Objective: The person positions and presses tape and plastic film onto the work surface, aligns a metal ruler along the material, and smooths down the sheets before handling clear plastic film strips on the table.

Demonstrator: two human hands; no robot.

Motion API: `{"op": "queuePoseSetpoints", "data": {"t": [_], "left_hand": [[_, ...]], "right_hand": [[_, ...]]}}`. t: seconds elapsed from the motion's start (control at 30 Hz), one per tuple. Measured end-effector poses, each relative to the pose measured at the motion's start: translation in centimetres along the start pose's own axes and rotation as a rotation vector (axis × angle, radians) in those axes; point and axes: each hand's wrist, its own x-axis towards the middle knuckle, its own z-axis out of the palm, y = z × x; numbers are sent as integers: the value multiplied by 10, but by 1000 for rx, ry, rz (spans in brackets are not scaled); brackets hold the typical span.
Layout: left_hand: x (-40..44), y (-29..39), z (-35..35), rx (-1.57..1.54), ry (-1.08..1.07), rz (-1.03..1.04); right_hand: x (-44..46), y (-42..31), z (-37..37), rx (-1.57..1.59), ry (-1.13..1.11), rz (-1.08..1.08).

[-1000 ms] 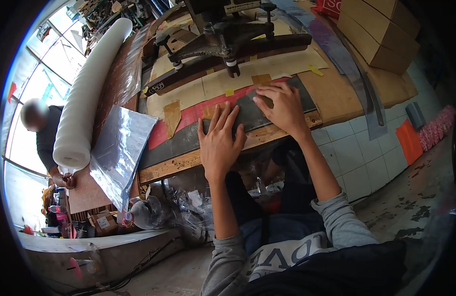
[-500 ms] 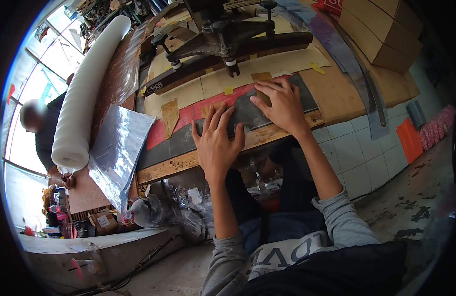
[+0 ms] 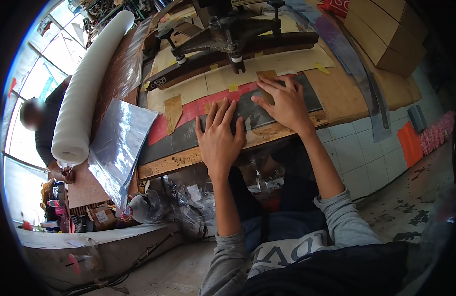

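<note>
My left hand [image 3: 220, 138] lies palm down with fingers spread over the dark grey strip [image 3: 171, 148] along the table's front edge, its fingertips near the red strip [image 3: 188, 111]. To its right my right hand [image 3: 284, 103] rests on the same grey strip, fingers apart, its tips beside a piece of brown tape [image 3: 266, 74]. What lies under the palms is hidden. Beyond both hands stands a dark metal machine [image 3: 230, 39] with a long bar [image 3: 188, 72], above a cream sheet [image 3: 193, 89] taped to the table.
A white foam roll [image 3: 85, 98] and a clear plastic sheet [image 3: 120, 140] lie at the left. A co-worker [image 3: 48, 118] stands behind the roll. Cardboard boxes [image 3: 383, 32] are at the back right, near a hanging translucent strip [image 3: 376, 108]. A wooden edge [image 3: 174, 164] borders the table.
Both hands stay on the grey strip with only slight finger shifts. The view has moved a little. The co-worker has shifted slightly behind the roll.
</note>
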Motion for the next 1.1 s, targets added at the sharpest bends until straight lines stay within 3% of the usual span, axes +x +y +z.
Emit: {"op": "queuePoseSetpoints", "data": {"t": [1.1], "left_hand": [[-1,1,0,13,14,-1]], "right_hand": [[2,-1,6,-19,35,3]]}}
